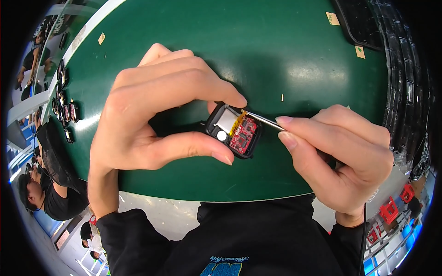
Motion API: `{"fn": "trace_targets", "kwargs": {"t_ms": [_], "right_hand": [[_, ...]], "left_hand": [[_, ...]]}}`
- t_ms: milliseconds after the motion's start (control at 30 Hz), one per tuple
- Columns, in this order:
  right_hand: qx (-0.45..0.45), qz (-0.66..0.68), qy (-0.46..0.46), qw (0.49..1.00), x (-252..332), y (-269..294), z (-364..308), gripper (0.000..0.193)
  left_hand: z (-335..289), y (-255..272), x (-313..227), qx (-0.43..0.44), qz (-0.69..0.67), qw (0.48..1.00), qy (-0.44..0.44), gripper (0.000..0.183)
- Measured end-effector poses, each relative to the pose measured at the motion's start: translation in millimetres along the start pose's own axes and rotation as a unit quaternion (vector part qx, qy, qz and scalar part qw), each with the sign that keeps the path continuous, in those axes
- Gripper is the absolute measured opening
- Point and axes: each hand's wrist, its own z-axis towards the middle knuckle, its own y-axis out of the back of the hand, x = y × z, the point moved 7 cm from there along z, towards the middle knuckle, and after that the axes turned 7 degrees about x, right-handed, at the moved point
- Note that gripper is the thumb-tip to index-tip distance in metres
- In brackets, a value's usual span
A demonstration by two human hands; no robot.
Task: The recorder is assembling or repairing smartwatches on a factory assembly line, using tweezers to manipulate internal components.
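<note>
As the left hand (142, 112) grips the black device (234, 133) over the counter (207, 27) near 6 o'clock, the right hand (340, 154) pinches tweezers (264, 121), seemingly adjusting its yellow strip (238, 123). The next move likely needs light pressure.

Your left hand (152, 110) hides part of case (237, 131); your right hand (345, 154) covers tweezers' (264, 120) rear. Shirt print (221, 269) cut off below. Dark pieces (66, 112), left: too small to tell.

On my feed, the glossy green counter (221, 32) carries a cluster of small black devices (73, 112) along its left side, pale paper labels (101, 38), a tiny pale sliver (282, 97) (I can't tell its material), and a dark round-cornered tray (361, 20) at upper right.
</note>
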Motion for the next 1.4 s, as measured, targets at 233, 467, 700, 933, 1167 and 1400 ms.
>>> {"fn": "trace_targets", "kwargs": {"t_ms": [233, 467, 700, 933, 1167, 1400], "right_hand": [[-0.01, 0.004, 0.016, 1.0, -1.1, -1.5, -1.2, 0.024], [-0.011, 0.011, 0.018, 1.0, -1.9, -3.3, -1.3, 0.025], [0.001, 0.013, 0.005, 1.0, 0.1, -3.3, 1.1, 0.025], [-0.008, 0.017, 0.017, 1.0, -3.0, -2.1, -2.5, 0.025], [-0.006, 0.021, 0.022, 1.0, -3.0, -3.0, -1.3, 0.026], [0.004, 0.011, 0.031, 0.999, -1.2, -3.6, 0.3, 0.026]], "left_hand": [[2.2, -1.4, -2.5, 0.004, 0.011, 1.0, 0.006, 0.071], [3.2, -1.5, -7.0, -0.003, 0.029, 0.999, -0.014, 0.064], [2.0, -1.4, -7.5, 0.008, 0.033, 0.999, -0.005, 0.065], [2.8, -1.0, -2.5, 0.012, 0.012, 1.0, 0.005, 0.069], [3.1, -1.8, -2.1, 0.014, 0.005, 1.0, 0.004, 0.072], [2.5, -2.7, -1.8, 0.014, 0.008, 1.0, 0.007, 0.072]]}}
